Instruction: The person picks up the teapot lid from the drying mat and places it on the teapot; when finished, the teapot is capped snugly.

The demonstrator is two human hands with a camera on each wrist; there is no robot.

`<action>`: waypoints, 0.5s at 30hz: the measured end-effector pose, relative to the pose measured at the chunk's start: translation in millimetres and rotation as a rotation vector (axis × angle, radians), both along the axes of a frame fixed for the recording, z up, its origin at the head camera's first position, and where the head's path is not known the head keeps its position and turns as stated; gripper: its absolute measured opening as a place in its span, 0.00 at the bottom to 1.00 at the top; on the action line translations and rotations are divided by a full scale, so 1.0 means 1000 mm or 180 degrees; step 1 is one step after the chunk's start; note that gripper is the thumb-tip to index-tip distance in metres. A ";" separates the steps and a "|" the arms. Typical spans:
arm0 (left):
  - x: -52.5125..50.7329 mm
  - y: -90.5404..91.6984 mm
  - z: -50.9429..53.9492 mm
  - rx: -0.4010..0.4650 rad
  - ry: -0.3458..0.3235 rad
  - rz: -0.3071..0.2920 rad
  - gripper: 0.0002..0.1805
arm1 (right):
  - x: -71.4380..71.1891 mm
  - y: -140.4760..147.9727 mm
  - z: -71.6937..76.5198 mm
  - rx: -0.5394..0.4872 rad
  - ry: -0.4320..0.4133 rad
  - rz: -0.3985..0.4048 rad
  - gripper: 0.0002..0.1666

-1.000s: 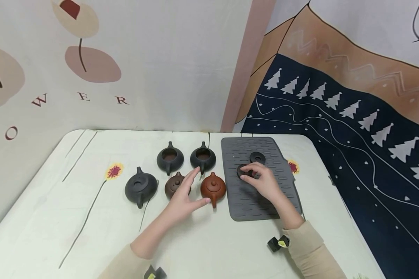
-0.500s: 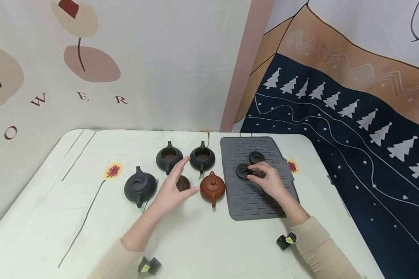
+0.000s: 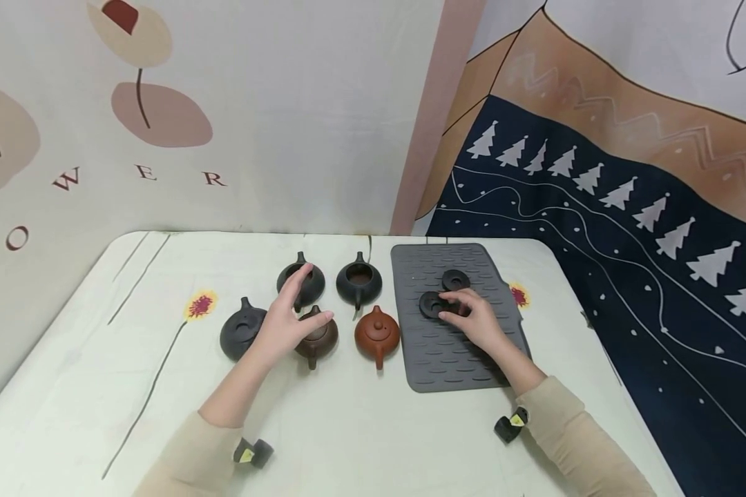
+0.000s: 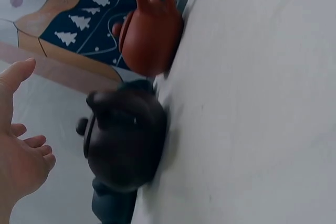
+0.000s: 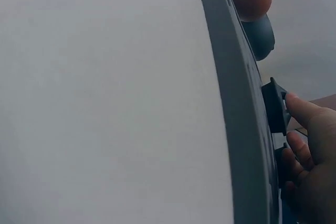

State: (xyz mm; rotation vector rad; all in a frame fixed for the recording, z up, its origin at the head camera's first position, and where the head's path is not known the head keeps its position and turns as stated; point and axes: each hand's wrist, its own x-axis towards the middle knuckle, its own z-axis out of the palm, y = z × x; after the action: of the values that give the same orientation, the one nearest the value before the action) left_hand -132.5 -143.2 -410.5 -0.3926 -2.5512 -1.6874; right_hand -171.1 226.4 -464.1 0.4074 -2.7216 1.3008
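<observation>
Two dark lids are off: one lies near the middle of the gray mat, the near lid, and the far lid lies just behind it. Two black teapots stand uncovered at the back of the surface, the back left pot and the back right pot; the brown teapot and the red teapot have their lids on, and the front left black pot looks covered too. The right hand reaches over the mat, thumb and forefinger bent at the near lid's right edge; whether they grip it or merely touch, I cannot tell. The left hand hovers beside the brown teapot, thumb spread from extended fingers, holding nothing.
</observation>
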 end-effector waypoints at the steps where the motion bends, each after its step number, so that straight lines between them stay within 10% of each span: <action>1: -0.002 -0.002 -0.001 -0.0031 -0.0013 0.0027 0.48 | 0.000 0.000 -0.001 -0.0013 -0.0002 0.0001 0.20; 15: -0.033 -0.023 -0.005 -0.0338 -0.0152 0.0299 0.51 | -0.003 -0.006 0.000 -0.0057 0.0129 -0.0064 0.13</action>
State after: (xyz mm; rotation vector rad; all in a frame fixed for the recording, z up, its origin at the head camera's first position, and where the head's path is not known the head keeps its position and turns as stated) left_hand -165.2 -166.4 -415.3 -0.2365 -2.6556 -1.5534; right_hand -174.1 219.9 -464.1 0.3991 -2.6718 1.2965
